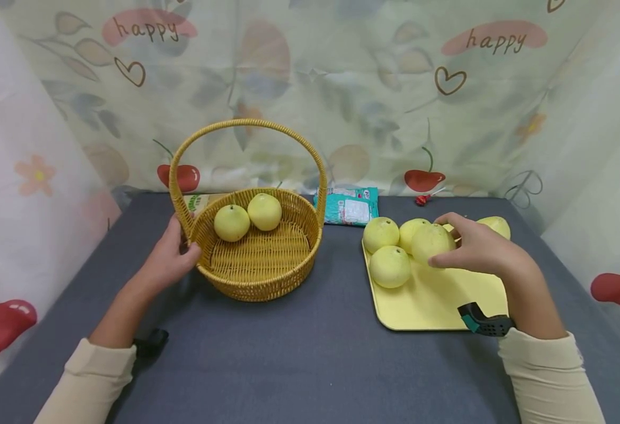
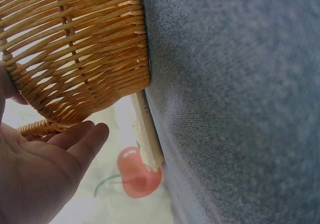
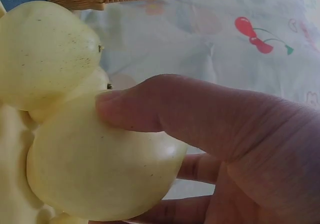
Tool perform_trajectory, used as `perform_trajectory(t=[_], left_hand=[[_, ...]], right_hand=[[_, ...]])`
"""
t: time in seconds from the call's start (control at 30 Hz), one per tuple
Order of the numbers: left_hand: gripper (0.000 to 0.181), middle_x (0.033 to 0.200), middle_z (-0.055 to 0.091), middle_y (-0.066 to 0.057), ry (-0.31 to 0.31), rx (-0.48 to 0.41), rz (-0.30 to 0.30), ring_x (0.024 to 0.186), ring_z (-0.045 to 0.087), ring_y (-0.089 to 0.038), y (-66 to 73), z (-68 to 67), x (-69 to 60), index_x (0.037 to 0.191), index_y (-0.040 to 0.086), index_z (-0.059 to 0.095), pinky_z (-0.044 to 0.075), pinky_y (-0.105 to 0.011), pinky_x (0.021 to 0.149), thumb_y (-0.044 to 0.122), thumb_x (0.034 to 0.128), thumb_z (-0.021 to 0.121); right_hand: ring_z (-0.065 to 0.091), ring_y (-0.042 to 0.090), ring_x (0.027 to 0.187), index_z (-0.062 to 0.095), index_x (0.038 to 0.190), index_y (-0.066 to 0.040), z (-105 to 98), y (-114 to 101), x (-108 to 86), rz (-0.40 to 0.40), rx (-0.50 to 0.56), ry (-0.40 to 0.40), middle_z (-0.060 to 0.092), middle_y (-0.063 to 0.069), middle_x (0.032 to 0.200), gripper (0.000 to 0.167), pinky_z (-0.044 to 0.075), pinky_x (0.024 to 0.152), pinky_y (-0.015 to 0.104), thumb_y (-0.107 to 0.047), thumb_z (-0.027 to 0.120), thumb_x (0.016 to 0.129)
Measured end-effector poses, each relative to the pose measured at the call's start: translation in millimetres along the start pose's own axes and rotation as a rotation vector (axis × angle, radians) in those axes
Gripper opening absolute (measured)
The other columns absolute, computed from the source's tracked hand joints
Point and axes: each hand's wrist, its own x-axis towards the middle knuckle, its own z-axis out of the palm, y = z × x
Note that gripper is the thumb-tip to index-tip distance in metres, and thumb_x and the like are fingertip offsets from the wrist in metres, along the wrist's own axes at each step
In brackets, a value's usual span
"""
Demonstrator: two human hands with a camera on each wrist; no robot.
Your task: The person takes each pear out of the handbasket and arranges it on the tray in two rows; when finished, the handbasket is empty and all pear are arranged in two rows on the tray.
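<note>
One wicker basket [image 1: 257,290] stands on the left of the dark desk [image 1: 310,359], with two pale yellow fruits [image 1: 232,222] side by side toward its back. On the right lies one yellow tray [image 1: 431,309], where at least four fruits [image 1: 390,267] sit: three bunched at its left and one at the far right corner. A fifth — the held fruit [image 1: 429,244] — is between the thumb and fingers of the right hand [image 1: 479,244], over the tray and close against the bunch; whether it touches the tray cannot be told. The left hand [image 1: 168,259] grips the basket at its left side, near the foot of the one arched handle [image 1: 248,122]. Behind stand two packets, one teal [image 1: 349,207] and one pale [image 1: 197,204], mostly hidden by the basket, plus one red lollipop [image 1: 422,200] near the curtain [image 1: 310,100], which bears the word "happy" twice. Only the head view takes in both hands and the basket's inside. The left wrist view adds the gaps in the weave and the fingertips beneath the rim; the right wrist view adds the fingers behind the held fruit — and brown specks on its neighbour.
</note>
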Motion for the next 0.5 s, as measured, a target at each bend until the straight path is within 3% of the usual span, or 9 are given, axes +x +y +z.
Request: perform_trajectory(t=[0.3, 0.5], left_hand=[[0.074, 0.145, 0.031, -0.03, 0.0, -0.01, 0.004, 0.122, 0.044, -0.04, -0.8, -0.4, 0.8, 0.154, -0.003, 0.007, 0.04, -0.056, 0.094, -0.003, 0.0917, 0.047], [0.075, 0.147, 0.03, -0.029, -0.002, -0.003, 0.0, 0.122, 0.043, -0.039, -1.6, -0.5, 0.2, 0.154, -0.002, 0.006, 0.04, -0.054, 0.093, -0.002, 0.0919, 0.047]], right_hand=[[0.051, 0.04, 0.111, 0.044, 0.131, 0.003, 9, 5, 8.3, -0.04, -0.025, -0.077, 0.053, 0.029, 0.123, 0.073, 0.045, 0.083, 0.048, -0.028, 0.082, 0.077], [0.052, 0.029, 0.096, 0.042, 0.124, 0.001, 15, 9, 10.6, -0.061, -0.064, -0.119, 0.055, 0.016, 0.107, 0.067, 0.042, 0.079, 0.042, -0.02, 0.08, 0.073]])
